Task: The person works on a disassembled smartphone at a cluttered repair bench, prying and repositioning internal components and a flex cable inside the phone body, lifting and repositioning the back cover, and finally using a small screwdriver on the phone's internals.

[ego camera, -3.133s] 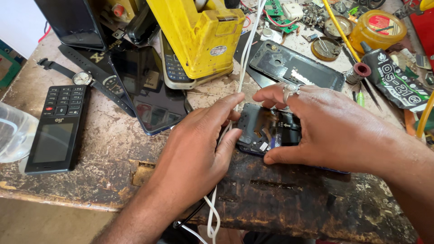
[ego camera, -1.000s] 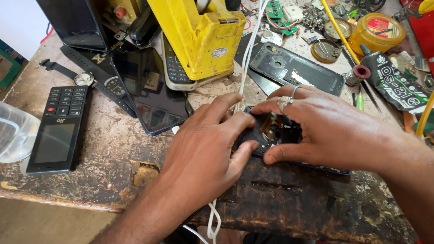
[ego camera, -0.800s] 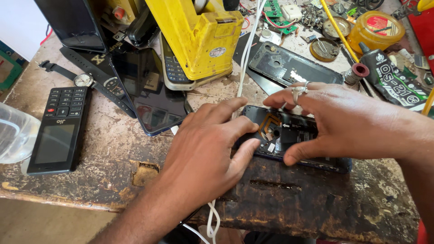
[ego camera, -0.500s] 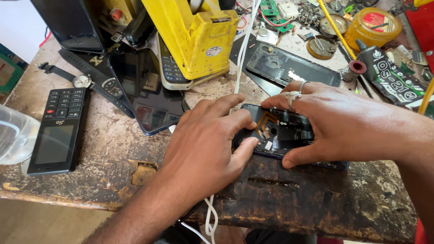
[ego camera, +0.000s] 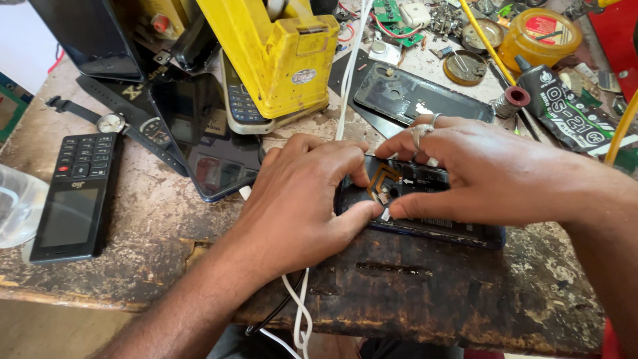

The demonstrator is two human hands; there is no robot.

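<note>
An opened dark smartphone (ego camera: pixel 425 199) lies flat on the worn workbench (ego camera: pixel 166 219), its back off and an orange flex cable showing inside. My left hand (ego camera: pixel 302 196) rests on its left end, thumb and fingertips pressed at the edge by the flex cable. My right hand (ego camera: pixel 485 176), with a ring on one finger, covers the phone's right part; its thumb and fingers pinch around the exposed inner area. Both hands hold the phone down.
A black keypad phone (ego camera: pixel 73 196) lies at the left, next to a wristwatch (ego camera: pixel 109 123) and a dark tablet (ego camera: pixel 212 153). A yellow tool case (ego camera: pixel 272 53) stands behind. A phone back cover (ego camera: pixel 419 96), glue tube (ego camera: pixel 565 113), amber jar (ego camera: pixel 548 33) and white cables (ego camera: pixel 349 73) crowd the back.
The phone and my right hand have shifted a little to the right, uncovering the inside with the flex cable. My left hand stays at the phone's left end.
</note>
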